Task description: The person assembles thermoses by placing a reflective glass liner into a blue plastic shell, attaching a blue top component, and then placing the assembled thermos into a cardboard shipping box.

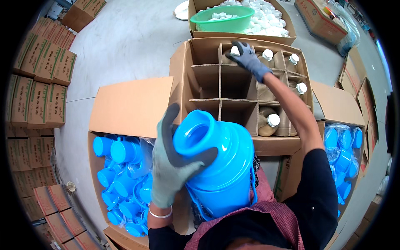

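My left hand (171,164), in a grey glove, grips the upper part of a blue plastic thermos casing (227,175) with an open top, held tilted against my lap. Stretched out to the far side, my gloved right hand (246,58) closes round the white-capped neck of a glass bottle (235,51), which stands in a cell of a divided cardboard box (185,62). The hand covers part of that bottle. Several similar bottles stand in the cells to its right, among them one with a white cap (273,120) in the near row.
Blue thermos lids (125,151) fill a carton at my left, and more blue parts (344,160) lie in another at my right. Behind the divided box, a green basin (223,18) rests in a carton of white caps (266,18). Stacked cartons (46,62) line the far left.
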Available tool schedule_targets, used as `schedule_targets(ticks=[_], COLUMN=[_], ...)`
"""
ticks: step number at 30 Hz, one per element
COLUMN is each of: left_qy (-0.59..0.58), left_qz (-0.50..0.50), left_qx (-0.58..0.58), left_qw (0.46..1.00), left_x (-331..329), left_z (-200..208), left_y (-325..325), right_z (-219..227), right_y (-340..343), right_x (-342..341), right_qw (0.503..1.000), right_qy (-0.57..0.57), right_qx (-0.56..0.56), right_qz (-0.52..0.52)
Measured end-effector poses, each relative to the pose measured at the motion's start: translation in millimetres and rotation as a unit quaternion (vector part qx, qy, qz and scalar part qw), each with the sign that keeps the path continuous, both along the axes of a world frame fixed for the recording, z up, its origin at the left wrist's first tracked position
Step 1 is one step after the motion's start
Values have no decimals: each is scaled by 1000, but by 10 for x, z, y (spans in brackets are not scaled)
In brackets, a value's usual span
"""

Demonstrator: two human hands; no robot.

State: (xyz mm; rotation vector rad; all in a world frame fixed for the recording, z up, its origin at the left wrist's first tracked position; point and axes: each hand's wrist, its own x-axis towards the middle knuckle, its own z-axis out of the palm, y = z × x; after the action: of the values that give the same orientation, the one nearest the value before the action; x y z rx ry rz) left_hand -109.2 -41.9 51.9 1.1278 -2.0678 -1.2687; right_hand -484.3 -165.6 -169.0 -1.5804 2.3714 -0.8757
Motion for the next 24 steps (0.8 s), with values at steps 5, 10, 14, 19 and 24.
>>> schedule_targets(ticks=[5,10,14,19,24], left_qy=[192,256,493,499,507], left_qz=[-84,-69,43,228,231], left_qx=[311,271,286,207,194], left_qw=[927,925,821,810,807], left_x=[-13,-136,132,790,897], left_z=[-564,-542,-734,-989,-887], left_y=[-278,-291,-387,-466,-197], right_z=[-757,-708,-279,1265,2847], right_y=[-524,-454,-228,463,705], right_x=[-241,-331,-436,-840,-839], right_qw=[994,996,986,887,832], right_qy=[-17,-18,-25,-243,-295], right_qx=[8,-26,-153,-353,-442], right_qz=[109,83,61,172,161])
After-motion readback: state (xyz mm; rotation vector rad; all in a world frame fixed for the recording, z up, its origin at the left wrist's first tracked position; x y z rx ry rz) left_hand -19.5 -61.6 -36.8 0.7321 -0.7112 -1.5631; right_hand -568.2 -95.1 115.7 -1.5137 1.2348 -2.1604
